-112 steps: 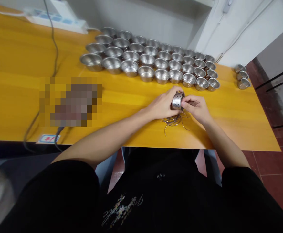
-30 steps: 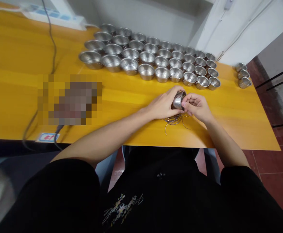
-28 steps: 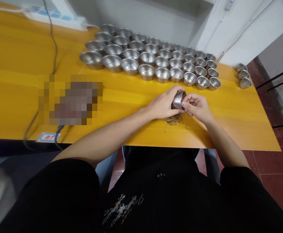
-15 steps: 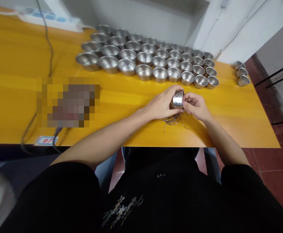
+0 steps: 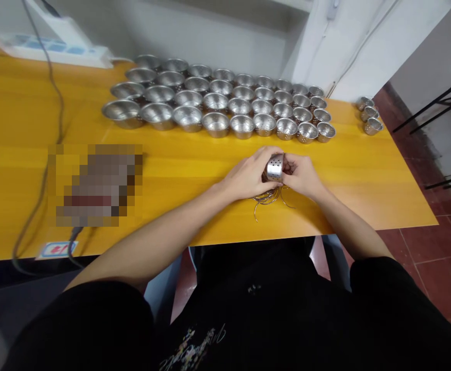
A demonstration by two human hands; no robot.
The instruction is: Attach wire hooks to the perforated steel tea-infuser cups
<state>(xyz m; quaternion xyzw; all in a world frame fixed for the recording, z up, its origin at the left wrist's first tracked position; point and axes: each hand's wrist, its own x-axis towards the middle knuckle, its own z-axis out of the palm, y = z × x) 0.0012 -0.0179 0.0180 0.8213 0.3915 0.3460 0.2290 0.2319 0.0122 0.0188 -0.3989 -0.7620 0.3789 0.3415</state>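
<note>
A small perforated metal cup (image 5: pixel 275 168) lies tipped on its side in my left hand (image 5: pixel 246 174), its mouth facing right. The fingers wrap over the top and the thumb supports it from below. My right hand (image 5: pixel 302 174) is closed at the cup's mouth, with curled fingers partly inside the rim and the thumb against the edge. What those fingers pinch is hidden. Beneath the cup, a loose bunch of thin curved metal wires (image 5: pixel 266 198) rests on the table, partly covered by my left hand.
Rows of similar perforated cups (image 5: pixel 215 124) stand mouth-up along the back of the yellow table (image 5: pixel 171 170). Three more cups (image 5: pixel 373 126) stand near the right edge. At left are a blurred-out object (image 5: pixel 100 183), a dark cable (image 5: pixel 57 103), a label (image 5: pixel 58 250) and a power strip (image 5: pixel 59 49).
My right hand has turned, and its fingers have moved further into the cup's mouth. My left hand keeps hold of the cup. The whole view has shifted slightly.
</note>
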